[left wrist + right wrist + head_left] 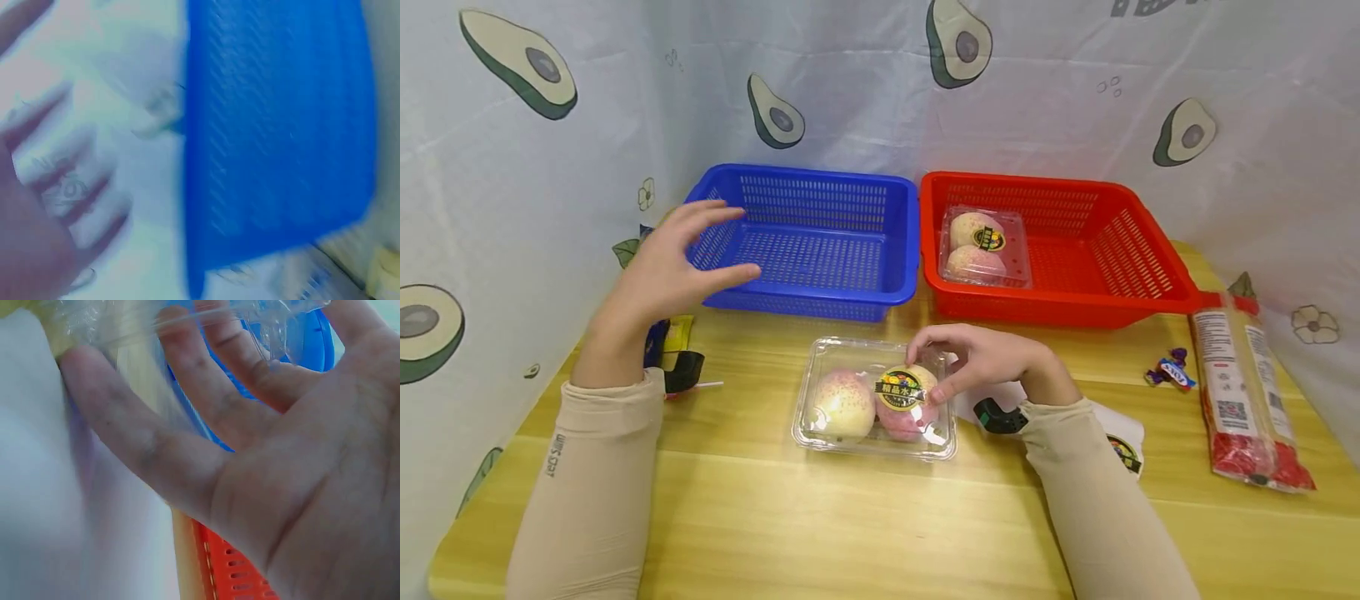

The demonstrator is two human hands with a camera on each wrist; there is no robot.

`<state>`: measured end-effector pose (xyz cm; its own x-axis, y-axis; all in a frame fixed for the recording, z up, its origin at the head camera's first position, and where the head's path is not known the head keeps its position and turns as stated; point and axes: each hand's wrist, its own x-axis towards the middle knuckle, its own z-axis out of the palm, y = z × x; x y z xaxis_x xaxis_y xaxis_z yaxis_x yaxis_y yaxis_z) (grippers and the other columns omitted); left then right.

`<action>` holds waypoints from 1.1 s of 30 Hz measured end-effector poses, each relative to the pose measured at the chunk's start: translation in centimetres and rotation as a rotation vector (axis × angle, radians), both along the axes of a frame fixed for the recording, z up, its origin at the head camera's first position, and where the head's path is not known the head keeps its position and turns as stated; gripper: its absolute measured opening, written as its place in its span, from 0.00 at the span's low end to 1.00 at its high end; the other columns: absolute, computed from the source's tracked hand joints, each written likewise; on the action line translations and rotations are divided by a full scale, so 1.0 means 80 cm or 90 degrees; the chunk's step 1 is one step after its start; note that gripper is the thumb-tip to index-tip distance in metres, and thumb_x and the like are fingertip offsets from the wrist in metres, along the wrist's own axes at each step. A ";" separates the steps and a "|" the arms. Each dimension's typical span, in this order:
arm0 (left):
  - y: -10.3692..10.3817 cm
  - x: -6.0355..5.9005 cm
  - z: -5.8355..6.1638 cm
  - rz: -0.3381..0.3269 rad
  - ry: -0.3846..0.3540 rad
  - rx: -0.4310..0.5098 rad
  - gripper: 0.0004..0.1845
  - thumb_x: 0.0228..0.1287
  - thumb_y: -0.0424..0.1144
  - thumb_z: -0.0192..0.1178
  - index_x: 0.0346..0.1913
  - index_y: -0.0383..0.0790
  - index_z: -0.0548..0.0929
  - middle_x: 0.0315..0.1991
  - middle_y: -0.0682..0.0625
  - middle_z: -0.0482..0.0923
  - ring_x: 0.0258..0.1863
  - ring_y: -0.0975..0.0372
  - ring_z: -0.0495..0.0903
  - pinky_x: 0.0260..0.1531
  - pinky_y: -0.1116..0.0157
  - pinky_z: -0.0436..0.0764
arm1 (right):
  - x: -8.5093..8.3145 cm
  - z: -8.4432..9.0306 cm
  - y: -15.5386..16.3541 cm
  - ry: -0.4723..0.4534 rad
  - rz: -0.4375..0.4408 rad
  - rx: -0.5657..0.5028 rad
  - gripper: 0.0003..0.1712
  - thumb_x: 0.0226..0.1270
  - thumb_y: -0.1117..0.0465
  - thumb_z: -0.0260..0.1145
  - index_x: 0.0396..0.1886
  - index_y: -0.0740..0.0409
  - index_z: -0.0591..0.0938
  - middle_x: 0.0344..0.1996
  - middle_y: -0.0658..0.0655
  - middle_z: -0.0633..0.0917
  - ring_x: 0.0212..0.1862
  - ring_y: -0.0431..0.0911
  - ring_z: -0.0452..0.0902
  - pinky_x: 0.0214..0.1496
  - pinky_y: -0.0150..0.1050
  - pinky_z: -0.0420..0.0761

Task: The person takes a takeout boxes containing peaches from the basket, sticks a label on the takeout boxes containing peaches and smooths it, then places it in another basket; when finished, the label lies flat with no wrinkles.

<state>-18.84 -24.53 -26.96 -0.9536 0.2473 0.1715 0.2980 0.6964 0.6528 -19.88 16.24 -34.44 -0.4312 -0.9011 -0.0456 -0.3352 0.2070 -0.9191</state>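
Note:
A clear plastic clamshell box (842,354) lies on the table with two speckled pink-and-cream round fruits (844,407) inside. A round black-and-yellow sticker (901,388) sits on its lid, above the right fruit. My right hand (981,358) is over the box's right end, thumb and index fingertips spread apart on the lid beside the sticker. The plastic edge crosses its fingertips in the right wrist view. Raised by the blue basket's left side, my left hand (666,258) holds nothing, its thumb and fingers spread; the left wrist view of it is blurred.
Behind the box stand a blue basket (805,297) and a red basket (1067,308); the red one holds a similar fruit box (985,247). White sticker paper (1131,425) lies under my right forearm. Candies (1172,369) and a red-and-white packet (1247,392) lie at right, yellow packaging (679,332) at left.

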 end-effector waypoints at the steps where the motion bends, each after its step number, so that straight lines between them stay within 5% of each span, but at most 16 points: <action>1: -0.010 -0.004 -0.004 0.061 -0.016 -0.001 0.50 0.58 0.60 0.72 0.79 0.51 0.60 0.80 0.44 0.47 0.76 0.42 0.49 0.65 0.32 0.57 | 0.000 -0.002 -0.001 0.003 -0.001 -0.009 0.22 0.59 0.65 0.77 0.52 0.58 0.79 0.48 0.57 0.81 0.54 0.52 0.73 0.57 0.48 0.79; 4: -0.033 -0.013 -0.017 0.167 -0.104 0.008 0.64 0.53 0.66 0.71 0.83 0.52 0.42 0.81 0.39 0.31 0.77 0.37 0.36 0.62 0.25 0.49 | -0.001 -0.006 -0.005 0.026 0.005 -0.042 0.22 0.55 0.66 0.79 0.48 0.56 0.81 0.47 0.56 0.81 0.53 0.52 0.73 0.54 0.46 0.80; 8: -0.045 -0.022 -0.031 0.163 -0.202 0.013 0.71 0.51 0.66 0.73 0.81 0.48 0.30 0.79 0.34 0.27 0.75 0.33 0.37 0.62 0.26 0.51 | 0.002 0.002 -0.013 0.068 0.005 -0.087 0.22 0.49 0.67 0.82 0.45 0.54 0.85 0.44 0.56 0.81 0.51 0.53 0.72 0.57 0.47 0.73; 16: -0.041 -0.029 -0.041 0.158 -0.221 0.009 0.73 0.49 0.66 0.74 0.81 0.42 0.32 0.78 0.30 0.25 0.72 0.30 0.43 0.62 0.28 0.57 | 0.019 0.053 0.019 0.058 -0.038 -0.160 0.23 0.54 0.78 0.73 0.50 0.58 0.86 0.46 0.60 0.81 0.53 0.53 0.72 0.59 0.44 0.74; 20: -0.040 -0.030 -0.037 0.160 -0.229 -0.016 0.73 0.49 0.69 0.72 0.81 0.39 0.33 0.78 0.30 0.23 0.72 0.29 0.43 0.62 0.28 0.57 | 0.025 0.083 0.069 0.004 -0.071 -0.286 0.25 0.61 0.84 0.61 0.58 0.67 0.81 0.53 0.62 0.79 0.54 0.53 0.73 0.53 0.39 0.81; 23: -0.040 -0.030 -0.034 0.160 -0.233 -0.030 0.74 0.49 0.70 0.71 0.80 0.38 0.32 0.77 0.31 0.21 0.73 0.29 0.41 0.62 0.28 0.55 | 0.035 0.100 0.109 -0.112 -0.198 -0.430 0.24 0.68 0.83 0.54 0.62 0.72 0.77 0.57 0.65 0.77 0.54 0.54 0.75 0.48 0.41 0.85; 27: -0.042 -0.029 -0.032 0.162 -0.237 -0.039 0.75 0.48 0.71 0.70 0.80 0.39 0.30 0.77 0.31 0.20 0.73 0.29 0.40 0.62 0.28 0.54 | 0.041 0.112 0.139 -0.183 -0.530 -0.567 0.22 0.71 0.78 0.58 0.63 0.67 0.79 0.58 0.61 0.77 0.54 0.53 0.77 0.43 0.44 0.86; 30: -0.043 -0.029 -0.032 0.164 -0.240 -0.043 0.75 0.48 0.72 0.70 0.80 0.39 0.29 0.77 0.32 0.19 0.73 0.30 0.39 0.63 0.28 0.54 | 0.034 0.115 0.145 -0.179 -0.797 -0.564 0.24 0.66 0.71 0.69 0.62 0.59 0.82 0.57 0.54 0.75 0.55 0.48 0.74 0.37 0.42 0.87; 33: -0.042 -0.028 -0.032 0.166 -0.245 -0.044 0.75 0.48 0.73 0.69 0.79 0.37 0.28 0.77 0.32 0.19 0.74 0.30 0.37 0.63 0.28 0.53 | 0.024 0.112 0.147 -0.133 -0.994 -0.462 0.29 0.59 0.62 0.78 0.62 0.48 0.83 0.54 0.48 0.73 0.53 0.42 0.70 0.35 0.33 0.85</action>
